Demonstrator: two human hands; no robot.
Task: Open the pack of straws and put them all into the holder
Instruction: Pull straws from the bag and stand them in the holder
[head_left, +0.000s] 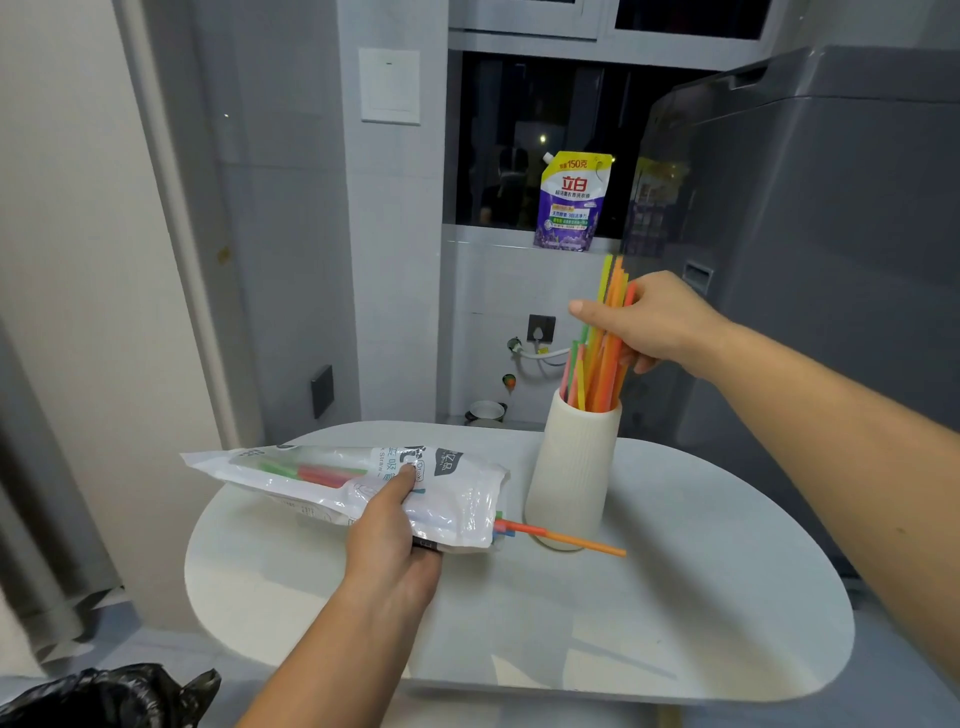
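Grey tiled room, dark window at 12 o'clock. A white oval surface fills the lower frame. At 9 o'clock over it is the pack, its open end toward 3 o'clock. At 1 o'clock stands the cream holder. The left hand has its grip closed on the pack, thumb on top. The right hand has its grip closed round upright straws, whose lower ends are inside the holder. Loose straws poke from the pack's mouth.

Right hand gripping straws in holder, left hand holding pack
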